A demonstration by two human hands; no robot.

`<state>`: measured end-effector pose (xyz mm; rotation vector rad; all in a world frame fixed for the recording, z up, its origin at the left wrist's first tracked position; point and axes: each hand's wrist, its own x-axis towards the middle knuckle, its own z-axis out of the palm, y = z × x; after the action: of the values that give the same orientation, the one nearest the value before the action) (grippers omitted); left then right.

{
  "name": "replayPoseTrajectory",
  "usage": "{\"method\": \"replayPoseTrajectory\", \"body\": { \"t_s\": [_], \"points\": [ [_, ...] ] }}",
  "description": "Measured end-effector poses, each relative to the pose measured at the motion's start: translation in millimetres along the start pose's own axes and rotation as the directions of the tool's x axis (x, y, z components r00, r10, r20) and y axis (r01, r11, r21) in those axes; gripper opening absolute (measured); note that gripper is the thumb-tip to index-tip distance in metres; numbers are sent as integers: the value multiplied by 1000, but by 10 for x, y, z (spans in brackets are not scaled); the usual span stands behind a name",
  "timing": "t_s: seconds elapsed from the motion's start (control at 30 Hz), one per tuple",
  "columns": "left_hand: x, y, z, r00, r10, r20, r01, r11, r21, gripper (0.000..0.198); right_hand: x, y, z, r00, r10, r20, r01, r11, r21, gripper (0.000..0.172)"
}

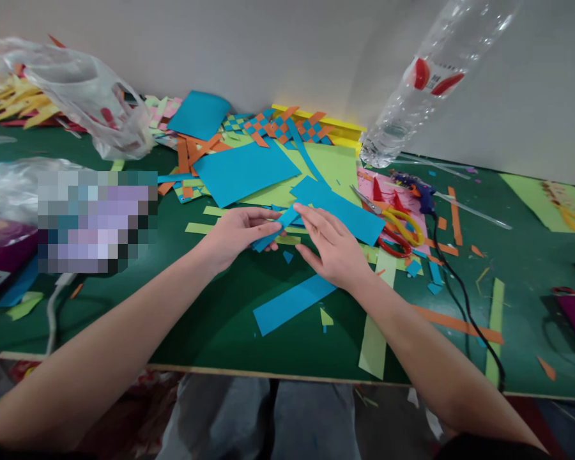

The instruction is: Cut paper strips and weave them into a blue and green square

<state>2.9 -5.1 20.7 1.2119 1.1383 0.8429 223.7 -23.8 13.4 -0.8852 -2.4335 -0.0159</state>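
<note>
My left hand (244, 233) is closed on a narrow blue paper strip (287, 218), pinching it between thumb and fingers above the green table. The fingertips of my right hand (333, 246) touch the strip's upper end; its fingers are stretched out and its thumb stands apart. Below the hands lies a wider blue paper strip (290, 305), flat on the table. Behind my right hand is a blue paper piece (352, 214) with a jagged left end. A large blue sheet (246, 171) rests on a light green sheet (340, 160) farther back.
Scissors (402, 223) with yellow and red handles lie at right, beside a black cable (460, 281). A clear plastic bottle (412, 96) leans against the wall. Woven paper strips (278, 126) lie at the back. A plastic bag (91, 96) and pixelated device (100, 223) are left.
</note>
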Motion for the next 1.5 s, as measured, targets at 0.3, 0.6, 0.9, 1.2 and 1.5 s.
{"method": "replayPoseTrajectory", "body": {
  "t_s": [0.3, 0.6, 0.9, 1.2, 1.5],
  "points": [
    [-38, -19, -16, 914, 404, 18, -327, 712, 622, 27, 9, -63, 2, 923, 340, -180, -274, 909, 314, 38],
    [-72, 1, 23, 929, 371, -9, -301, 768, 565, 32, 23, -10, 22, 846, 517, -128, -405, 781, 474, 22],
    [-23, 23, -30, 961, 243, -132, -201, 942, 267, 24, 11, 38, 32, 764, 623, -167, -445, 697, 563, 18],
    [-14, 19, -21, 963, 223, -154, -186, 957, 222, 22, 0, 46, 49, 769, 619, -160, -421, 680, 601, 16],
    [24, -16, -53, 963, 218, -159, -188, 965, 184, 24, 13, 50, 46, 714, 679, -169, -350, 556, 754, 16]
  ]
}}
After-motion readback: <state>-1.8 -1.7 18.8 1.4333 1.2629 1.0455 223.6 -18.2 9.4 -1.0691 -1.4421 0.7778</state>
